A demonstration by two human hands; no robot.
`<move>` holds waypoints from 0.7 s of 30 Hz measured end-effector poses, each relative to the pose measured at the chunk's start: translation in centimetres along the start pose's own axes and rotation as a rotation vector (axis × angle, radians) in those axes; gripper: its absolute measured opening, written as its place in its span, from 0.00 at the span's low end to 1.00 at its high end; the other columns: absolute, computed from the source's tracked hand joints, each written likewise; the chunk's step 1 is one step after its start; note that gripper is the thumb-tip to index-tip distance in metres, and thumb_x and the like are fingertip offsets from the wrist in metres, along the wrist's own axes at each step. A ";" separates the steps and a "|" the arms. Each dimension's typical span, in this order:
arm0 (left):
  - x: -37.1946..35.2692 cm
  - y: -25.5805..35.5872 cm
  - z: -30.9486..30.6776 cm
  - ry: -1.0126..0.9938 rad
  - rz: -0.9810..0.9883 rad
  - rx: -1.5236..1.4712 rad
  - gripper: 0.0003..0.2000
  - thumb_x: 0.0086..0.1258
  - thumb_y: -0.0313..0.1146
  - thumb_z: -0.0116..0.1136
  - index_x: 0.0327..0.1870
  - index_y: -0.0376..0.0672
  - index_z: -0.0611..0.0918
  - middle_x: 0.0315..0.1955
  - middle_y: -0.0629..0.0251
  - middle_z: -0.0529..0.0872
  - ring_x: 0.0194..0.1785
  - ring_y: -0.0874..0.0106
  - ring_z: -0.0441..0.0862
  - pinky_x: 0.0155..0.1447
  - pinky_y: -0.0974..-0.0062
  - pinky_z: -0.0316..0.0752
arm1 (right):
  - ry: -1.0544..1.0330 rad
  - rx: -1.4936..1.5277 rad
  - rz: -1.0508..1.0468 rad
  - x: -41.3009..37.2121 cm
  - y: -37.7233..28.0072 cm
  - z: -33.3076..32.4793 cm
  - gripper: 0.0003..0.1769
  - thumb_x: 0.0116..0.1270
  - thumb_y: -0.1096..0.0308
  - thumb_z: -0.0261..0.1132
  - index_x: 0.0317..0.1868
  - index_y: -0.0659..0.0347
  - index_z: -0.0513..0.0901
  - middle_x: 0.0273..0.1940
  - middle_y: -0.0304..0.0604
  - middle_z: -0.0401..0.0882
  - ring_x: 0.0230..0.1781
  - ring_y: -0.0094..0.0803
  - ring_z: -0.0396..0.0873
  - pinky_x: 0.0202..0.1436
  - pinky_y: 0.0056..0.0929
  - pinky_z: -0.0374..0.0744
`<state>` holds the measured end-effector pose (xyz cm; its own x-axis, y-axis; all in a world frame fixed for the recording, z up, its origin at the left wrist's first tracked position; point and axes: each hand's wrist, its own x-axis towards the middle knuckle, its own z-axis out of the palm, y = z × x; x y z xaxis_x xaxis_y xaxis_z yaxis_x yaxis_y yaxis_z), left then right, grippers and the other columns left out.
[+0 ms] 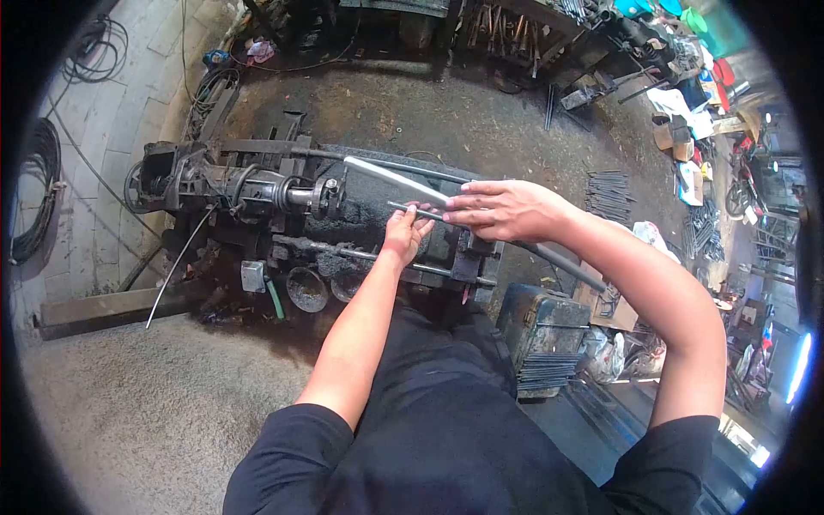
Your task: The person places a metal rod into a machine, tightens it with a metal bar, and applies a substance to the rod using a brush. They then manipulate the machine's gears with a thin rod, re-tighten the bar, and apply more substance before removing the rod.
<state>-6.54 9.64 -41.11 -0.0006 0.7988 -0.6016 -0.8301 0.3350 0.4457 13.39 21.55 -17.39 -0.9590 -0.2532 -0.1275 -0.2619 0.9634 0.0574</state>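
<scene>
My left hand (404, 235) is closed in a pinch around a thin dark metal rod (399, 205), palm up, low over the machine bed. Beside it my right hand (493, 210) reaches in from the right, palm down. Its fingers are together over a bright metal bar (390, 179), which slants up to the left toward the machine's chuck (322, 198). The thin rod's right end runs in by the right fingertips, and the right hand's thumb is hidden. Below both hands lies the machine bed (360, 225), covered in dark metal chips.
A greasy metal box (549, 322) with a stack of rods stands right of my legs. Bundles of rods (608, 196) lie on the floor at right. A coiled cable (39, 193) hangs on the left wall. Round tins (306, 290) sit below the bed.
</scene>
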 end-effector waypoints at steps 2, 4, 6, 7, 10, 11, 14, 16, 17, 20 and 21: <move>-0.2 0.2 -0.2 -0.005 -0.019 -0.074 0.07 0.82 0.32 0.44 0.53 0.43 0.72 0.52 0.54 0.81 0.59 0.54 0.81 0.61 0.53 0.78 | -0.038 0.016 0.037 0.4 -0.2 -1.0 0.10 0.55 0.64 0.66 0.40 0.49 0.86 0.73 0.40 0.67 0.77 0.38 0.59 0.83 0.42 0.53; -0.5 0.4 0.0 0.043 -0.035 -0.053 0.08 0.82 0.31 0.42 0.54 0.42 0.72 0.54 0.52 0.80 0.62 0.51 0.79 0.65 0.50 0.75 | -0.145 0.088 0.149 -0.1 -0.7 -1.6 0.15 0.51 0.65 0.68 0.41 0.54 0.83 0.75 0.44 0.63 0.78 0.40 0.57 0.82 0.43 0.55; -0.9 0.6 -0.2 0.001 -0.066 -0.137 0.08 0.82 0.32 0.41 0.54 0.42 0.72 0.56 0.50 0.79 0.63 0.50 0.78 0.68 0.49 0.72 | -0.147 0.070 0.218 -0.6 -1.4 -1.9 0.20 0.46 0.65 0.70 0.43 0.55 0.83 0.74 0.45 0.63 0.78 0.41 0.57 0.82 0.44 0.55; -0.9 0.6 -0.5 -0.011 -0.070 -0.146 0.09 0.82 0.34 0.42 0.53 0.42 0.73 0.55 0.51 0.80 0.63 0.52 0.78 0.69 0.51 0.71 | -0.141 0.057 0.289 -0.8 -1.8 -1.9 0.25 0.42 0.64 0.73 0.45 0.56 0.83 0.74 0.47 0.63 0.78 0.43 0.57 0.82 0.44 0.55; -0.5 0.5 -0.9 -0.072 -0.081 -0.187 0.10 0.81 0.36 0.45 0.51 0.41 0.74 0.55 0.53 0.80 0.61 0.54 0.79 0.66 0.53 0.73 | -0.110 0.072 0.474 -1.2 -3.3 -1.9 0.27 0.37 0.62 0.74 0.43 0.60 0.84 0.71 0.50 0.67 0.76 0.45 0.60 0.81 0.44 0.56; -0.5 0.3 -1.0 -0.061 -0.064 -0.142 0.10 0.81 0.38 0.48 0.51 0.42 0.75 0.52 0.56 0.81 0.60 0.56 0.80 0.63 0.55 0.74 | -0.116 0.103 0.510 -1.3 -3.6 -1.8 0.32 0.33 0.60 0.76 0.45 0.60 0.83 0.70 0.54 0.67 0.76 0.50 0.60 0.81 0.46 0.55; 0.1 0.0 -1.2 -0.036 -0.054 -0.097 0.12 0.80 0.38 0.50 0.55 0.42 0.76 0.51 0.59 0.81 0.59 0.59 0.81 0.61 0.57 0.76 | -0.077 0.116 0.626 -1.2 -4.5 -1.0 0.32 0.34 0.58 0.77 0.45 0.61 0.83 0.70 0.55 0.67 0.76 0.53 0.59 0.81 0.48 0.55; -0.3 0.4 -0.6 -0.022 -0.042 -0.064 0.13 0.80 0.38 0.50 0.57 0.42 0.75 0.50 0.60 0.81 0.59 0.59 0.81 0.61 0.58 0.76 | -0.110 0.116 0.662 -1.2 -4.9 -1.0 0.33 0.35 0.57 0.77 0.46 0.60 0.83 0.70 0.56 0.67 0.76 0.54 0.58 0.81 0.49 0.54; -0.5 0.6 -0.3 -0.006 -0.030 -0.032 0.14 0.80 0.37 0.50 0.60 0.42 0.74 0.49 0.60 0.81 0.59 0.60 0.81 0.61 0.59 0.76 | -0.142 0.117 0.697 -1.2 -5.1 -1.0 0.34 0.36 0.56 0.78 0.47 0.60 0.82 0.70 0.56 0.67 0.76 0.55 0.58 0.81 0.49 0.54; -0.6 0.7 -0.2 -0.019 -0.033 -0.032 0.16 0.81 0.36 0.49 0.64 0.41 0.71 0.52 0.60 0.80 0.61 0.61 0.80 0.61 0.61 0.77 | -0.149 0.165 0.739 -1.3 -5.3 -1.0 0.35 0.37 0.56 0.78 0.49 0.60 0.82 0.70 0.57 0.67 0.76 0.56 0.57 0.81 0.50 0.54; -0.5 0.6 -0.3 -0.020 -0.034 -0.031 0.16 0.81 0.36 0.49 0.64 0.41 0.71 0.52 0.60 0.80 0.61 0.61 0.80 0.61 0.61 0.77 | -0.149 0.165 0.741 -1.3 -5.3 -1.0 0.35 0.37 0.56 0.78 0.49 0.60 0.82 0.70 0.57 0.67 0.76 0.56 0.57 0.81 0.50 0.54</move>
<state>-7.27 9.25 -40.73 0.0384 0.7971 -0.6026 -0.8463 0.3465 0.4045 15.87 16.68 -16.53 -0.8497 0.4664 -0.2459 0.4736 0.8802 0.0329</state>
